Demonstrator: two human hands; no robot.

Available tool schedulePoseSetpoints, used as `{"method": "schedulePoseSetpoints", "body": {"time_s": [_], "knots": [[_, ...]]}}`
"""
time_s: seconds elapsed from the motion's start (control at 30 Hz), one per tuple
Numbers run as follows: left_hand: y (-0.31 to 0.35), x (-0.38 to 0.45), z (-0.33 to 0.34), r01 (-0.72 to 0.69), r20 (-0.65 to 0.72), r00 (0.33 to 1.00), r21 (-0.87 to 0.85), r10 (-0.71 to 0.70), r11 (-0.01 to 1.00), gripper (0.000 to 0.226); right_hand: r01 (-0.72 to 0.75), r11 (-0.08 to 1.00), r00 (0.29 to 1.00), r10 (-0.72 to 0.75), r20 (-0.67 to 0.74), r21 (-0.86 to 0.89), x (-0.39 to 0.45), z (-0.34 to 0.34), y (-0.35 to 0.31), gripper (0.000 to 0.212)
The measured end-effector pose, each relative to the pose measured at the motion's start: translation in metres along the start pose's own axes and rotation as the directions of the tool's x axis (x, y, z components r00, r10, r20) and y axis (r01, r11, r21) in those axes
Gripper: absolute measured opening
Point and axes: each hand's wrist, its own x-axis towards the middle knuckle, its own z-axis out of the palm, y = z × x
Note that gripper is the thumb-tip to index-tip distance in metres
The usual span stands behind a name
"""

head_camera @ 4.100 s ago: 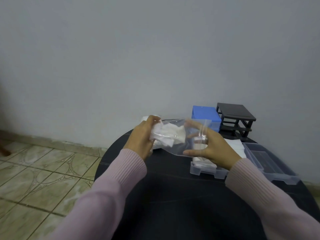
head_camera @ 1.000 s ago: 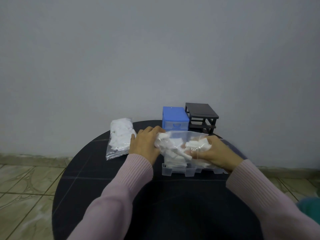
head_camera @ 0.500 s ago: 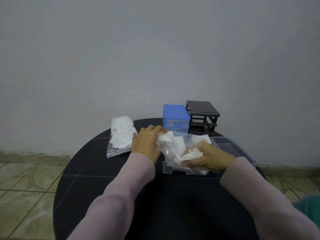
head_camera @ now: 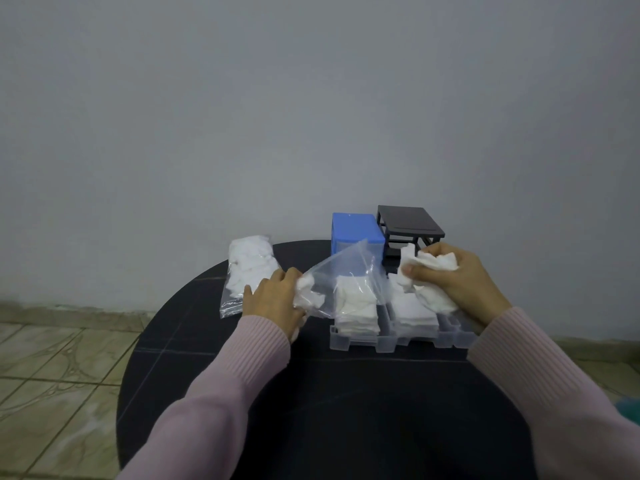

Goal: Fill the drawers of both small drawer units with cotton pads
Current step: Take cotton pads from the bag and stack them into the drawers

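Fingers of the right hand bunch cotton pads; left hand pinches the bag; pads look soft, light, best gathered loosely

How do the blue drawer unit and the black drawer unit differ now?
The blue drawer unit has a clear drawer in its front; the black drawer unit is an open frame with no drawer visible. The blue one stands left of the black one. Both stand at the table's far edge.

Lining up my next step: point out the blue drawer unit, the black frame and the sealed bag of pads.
blue drawer unit (head_camera: 356, 227), head view, top panel
black frame (head_camera: 408, 221), head view, top panel
sealed bag of pads (head_camera: 250, 268), head view, middle
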Motion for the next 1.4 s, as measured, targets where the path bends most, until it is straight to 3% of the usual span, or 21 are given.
{"method": "schedulePoseSetpoints", "body": {"time_s": [0.17, 0.37, 0.53, 0.83, 1.0, 1.1, 1.17, 1.27, 1.4], "knots": [[-0.005, -0.003, 0.008, -0.010, 0.114, 0.993, 0.164, -0.009, 0.986, 0.061, -0.078, 0.984, 0.991, 0.059, 0.123, 0.158, -0.006, 0.022, -0.008, 0.018], [-0.004, -0.005, 0.001, -0.038, 0.129, 0.991, 0.062, 0.029, 0.997, 0.076, -0.146, 0.952, 0.981, 0.104, 0.163, 0.268, -0.006, 0.045, -0.012, 0.026], [0.000, -0.009, -0.006, -0.068, 0.207, 0.976, -0.027, 0.073, 0.997, 0.077, -0.114, 0.967, 0.985, 0.079, 0.156, 0.228, -0.002, 0.057, -0.006, 0.041], [-0.003, -0.011, -0.014, -0.064, 0.276, 0.954, -0.204, 0.120, 0.977, 0.073, -0.135, 0.965, 0.981, 0.099, 0.166, 0.223, -0.002, 0.071, -0.003, 0.020], [0.001, -0.012, -0.018, -0.110, 0.319, 0.936, -0.136, 0.149, 0.985, 0.083, -0.098, 0.976, 0.988, 0.071, 0.138, 0.195, -0.002, 0.071, -0.002, 0.021], [0.002, -0.013, -0.019, -0.112, 0.320, 0.929, -0.229, 0.184, 0.967, 0.089, -0.056, 0.988, 0.992, 0.038, 0.124, 0.144, -0.001, 0.072, -0.002, 0.023], [0.002, -0.010, -0.018, -0.076, 0.283, 0.938, -0.393, 0.200, 0.916, 0.084, -0.044, 0.992, 0.992, 0.029, 0.126, 0.119, -0.001, 0.071, -0.002, 0.023], [0.003, -0.006, -0.017, -0.031, 0.177, 0.966, -0.643, 0.188, 0.765, 0.082, -0.032, 0.994, 0.991, 0.018, 0.131, 0.106, -0.002, 0.071, -0.002, 0.022], [0.008, -0.005, -0.017, -0.071, 0.016, 0.987, -0.850, 0.159, 0.522, 0.033, 0.021, 0.999, 0.986, -0.028, 0.162, 0.049, -0.003, 0.074, -0.002, 0.021]]}}
